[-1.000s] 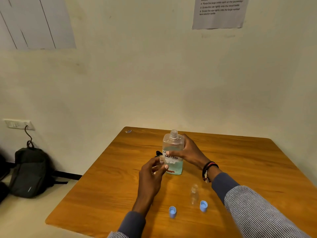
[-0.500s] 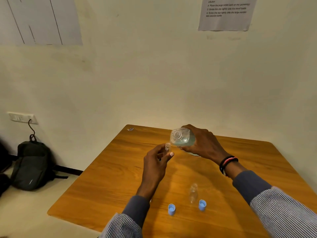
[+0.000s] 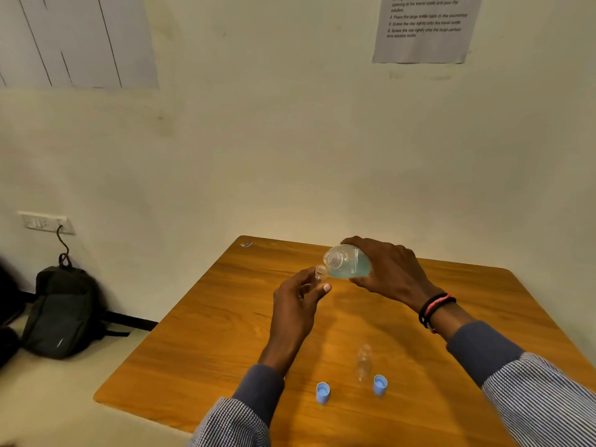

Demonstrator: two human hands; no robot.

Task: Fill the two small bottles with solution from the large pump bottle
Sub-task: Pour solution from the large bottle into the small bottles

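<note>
Nearest on the wooden bench lie two blue caps, the left cap and the right cap, both open side up. Just behind the right cap stands one clear small bottle, uncapped; whether anything is in it cannot be told. Above the bench's middle, the left hand holds a second small bottle upright, its grip pinching the bottle between thumb and fingers. The right hand has its grip wrapped around the one large bottle, tipped on its side, open mouth just beside the small bottle's neck, pale blue solution pooled inside. Beyond, a cream wall carries two paper sheets; a dark backpack sits on the floor, left, under a switch plate
</note>
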